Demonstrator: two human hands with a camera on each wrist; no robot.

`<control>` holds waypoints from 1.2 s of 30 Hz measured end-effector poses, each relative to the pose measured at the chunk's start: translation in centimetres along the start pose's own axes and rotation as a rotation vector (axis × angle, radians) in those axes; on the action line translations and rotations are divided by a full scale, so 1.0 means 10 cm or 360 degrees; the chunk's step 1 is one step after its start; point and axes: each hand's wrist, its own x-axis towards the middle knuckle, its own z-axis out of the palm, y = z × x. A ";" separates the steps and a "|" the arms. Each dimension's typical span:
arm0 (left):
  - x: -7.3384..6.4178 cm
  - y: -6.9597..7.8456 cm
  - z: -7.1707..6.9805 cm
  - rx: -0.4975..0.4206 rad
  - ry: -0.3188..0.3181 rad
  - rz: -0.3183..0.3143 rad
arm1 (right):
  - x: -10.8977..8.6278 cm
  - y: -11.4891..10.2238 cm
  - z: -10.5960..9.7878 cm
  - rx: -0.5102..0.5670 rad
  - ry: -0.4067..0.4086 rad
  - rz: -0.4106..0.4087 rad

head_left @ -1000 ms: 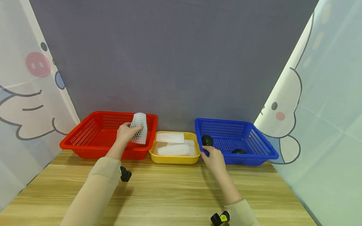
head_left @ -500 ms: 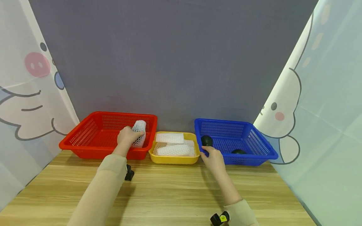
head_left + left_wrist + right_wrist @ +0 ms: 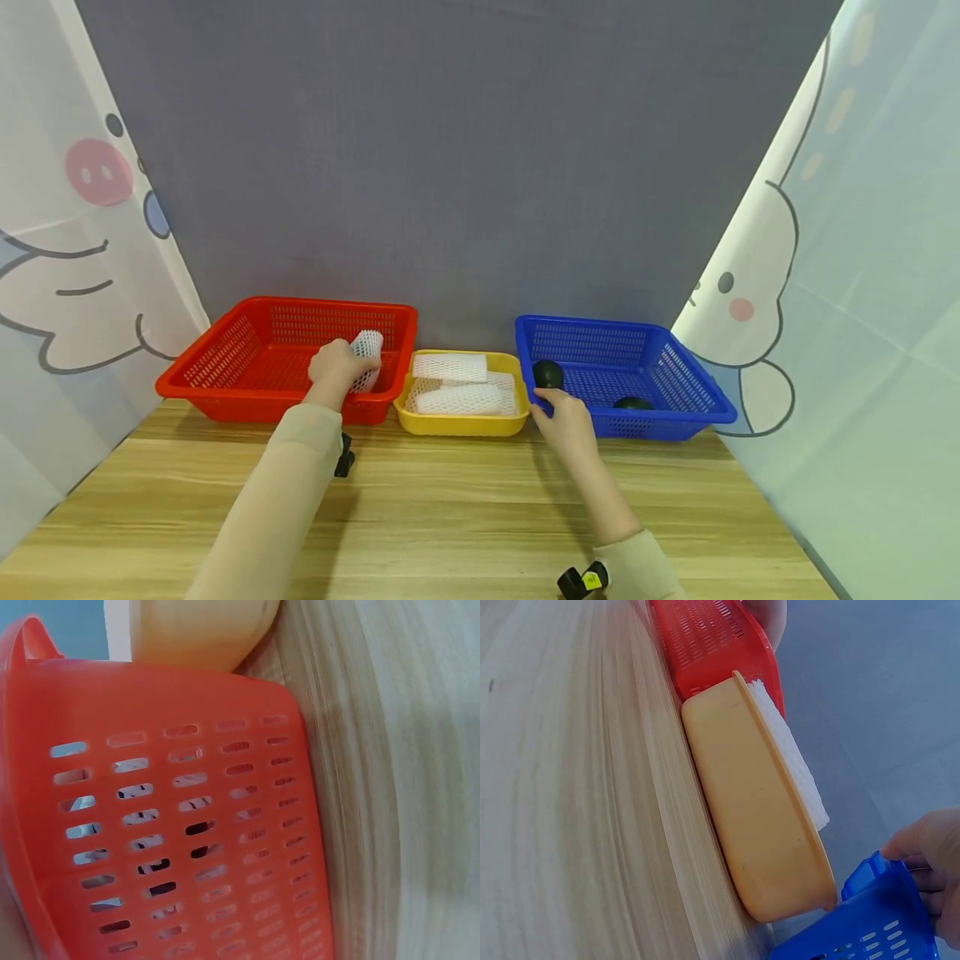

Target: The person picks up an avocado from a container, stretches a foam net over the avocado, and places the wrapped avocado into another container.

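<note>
Over the right part of the red basket (image 3: 225,408), my left hand (image 3: 333,367) holds a white foam net sleeve (image 3: 367,350), its lower end down inside the basket. Whether anything is inside the sleeve cannot be seen. My right hand (image 3: 572,427) grips the near left corner of the blue basket (image 3: 667,427); in the right wrist view its thumb lies on the rim with fingers curled behind. Beside those fingers, inside the blue basket, sits a dark, avocado-like fruit (image 3: 548,374). A second dark fruit (image 3: 633,403) lies near the front wall. The left wrist view mostly shows the red basket's slotted wall (image 3: 172,787).
Between the two baskets stands a yellow basin (image 3: 463,426) with several white foam net sleeves (image 3: 459,399) in it. All three containers stand on a wood-grain table (image 3: 450,517) before a grey backdrop (image 3: 465,167). Printed curtains (image 3: 862,350) hang at both sides.
My left hand has lowered the foam net sleeve deeper into the red basket, and the left forearm has shifted slightly right. The right hand stays at the blue basket's corner.
</note>
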 end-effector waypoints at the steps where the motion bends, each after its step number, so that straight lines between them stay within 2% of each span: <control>1: 0.00 0.01 0.00 0.0021 0.0001 0.0001 | 0.00 0.00 0.00 -0.0001 -0.0002 0.0002; 18: 0.04 0.06 0.06 0.0190 -0.0065 -0.0065 | 0.00 -0.01 -0.01 -0.0009 -0.0016 0.0012; 27: 0.09 0.03 0.13 0.0252 -0.0114 -0.0051 | 0.00 0.00 0.00 -0.0011 -0.0017 0.0013; 36: 0.07 0.05 0.15 0.0278 -0.0183 -0.0053 | 0.01 0.01 0.01 -0.0013 -0.0028 0.0024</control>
